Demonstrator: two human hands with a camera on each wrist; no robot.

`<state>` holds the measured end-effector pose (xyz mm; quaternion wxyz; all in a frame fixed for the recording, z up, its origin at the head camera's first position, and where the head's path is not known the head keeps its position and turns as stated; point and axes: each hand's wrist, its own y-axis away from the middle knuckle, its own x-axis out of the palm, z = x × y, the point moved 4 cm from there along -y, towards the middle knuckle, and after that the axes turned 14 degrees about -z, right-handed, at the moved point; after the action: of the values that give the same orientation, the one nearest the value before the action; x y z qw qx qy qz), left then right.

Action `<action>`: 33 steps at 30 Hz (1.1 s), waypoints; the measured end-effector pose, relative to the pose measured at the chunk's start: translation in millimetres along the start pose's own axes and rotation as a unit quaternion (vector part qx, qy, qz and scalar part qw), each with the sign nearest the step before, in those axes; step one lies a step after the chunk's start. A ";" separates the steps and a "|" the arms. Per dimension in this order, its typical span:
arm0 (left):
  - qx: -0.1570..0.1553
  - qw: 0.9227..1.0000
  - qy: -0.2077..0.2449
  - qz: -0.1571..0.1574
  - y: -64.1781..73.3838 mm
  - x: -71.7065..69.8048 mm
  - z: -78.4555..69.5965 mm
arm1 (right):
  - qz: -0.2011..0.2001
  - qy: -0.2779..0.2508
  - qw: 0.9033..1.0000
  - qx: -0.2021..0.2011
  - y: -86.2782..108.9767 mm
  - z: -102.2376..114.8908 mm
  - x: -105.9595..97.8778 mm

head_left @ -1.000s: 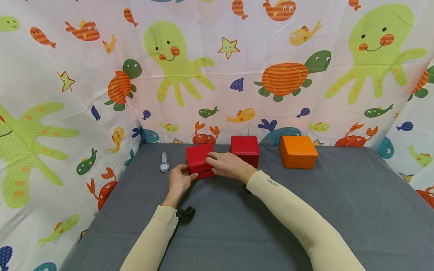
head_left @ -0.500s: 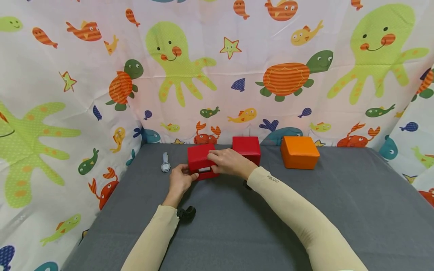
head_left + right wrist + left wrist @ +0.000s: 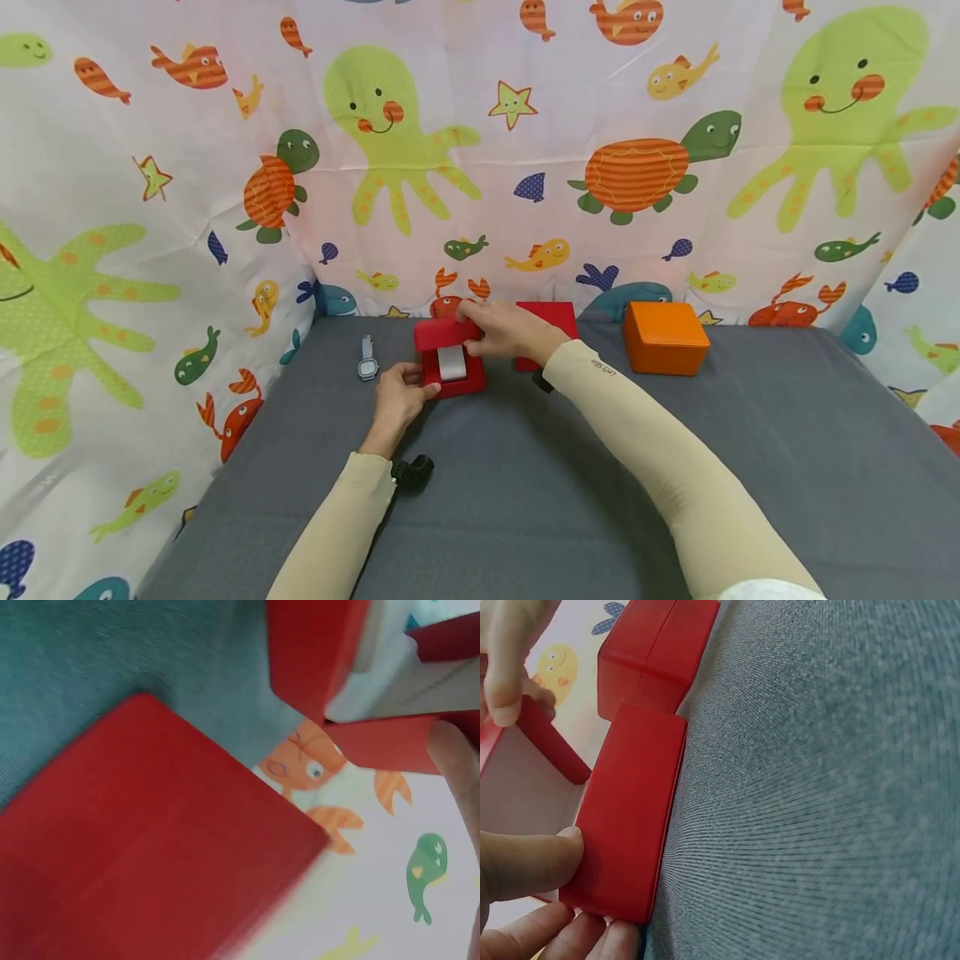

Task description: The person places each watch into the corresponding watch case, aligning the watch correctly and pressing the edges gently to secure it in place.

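Toward the back left, a red watch box (image 3: pixel 471 384) stands with its lid (image 3: pixel 437 334) tilted up and back. Inside sits a whitish cushion (image 3: pixel 452 364). My left hand (image 3: pixel 397 400) grips the box's base at its left side, the thumb (image 3: pixel 536 864) at the front upper edge and the fingers lower down. My right hand (image 3: pixel 513 330) pinches the raised lid at its right side, one finger (image 3: pixel 454 761) lying against it. Left of the box, a wristwatch (image 3: pixel 367 365) with a pale strap lies flat on the cloth.
A second red box (image 3: pixel 553 312), closed, stands just right of the first, partly behind my right hand. Farther right is a closed orange box (image 3: pixel 666 338). Grey cloth (image 3: pixel 480 533) covers the table, and a sea-animal curtain (image 3: pixel 555 150) hangs behind it.
My right hand has swung the red box's lid up and back from nearly closed, so the cushion inside now shows. My left hand has stayed on the base.
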<state>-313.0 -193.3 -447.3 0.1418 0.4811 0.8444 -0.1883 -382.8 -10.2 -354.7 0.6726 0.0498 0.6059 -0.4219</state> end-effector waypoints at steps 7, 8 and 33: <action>-0.009 1.000 0.013 0.008 -0.1 1.0 1.3 | -0.006 -0.036 0.998 0.052 -14.1 -9.7 -12.2; -0.008 1.000 0.015 0.008 -0.1 1.3 1.5 | -0.007 -0.040 0.997 0.059 -15.4 -10.8 -13.5; 0.003 1.000 0.010 0.008 3.5 0.9 0.3 | -0.114 -0.022 0.989 0.092 -26.8 -17.9 -6.5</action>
<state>-310.4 -191.1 -448.6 0.1331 0.4899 0.8415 -0.1846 -412.9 -13.6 -341.8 0.6260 0.0327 0.5515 -0.5504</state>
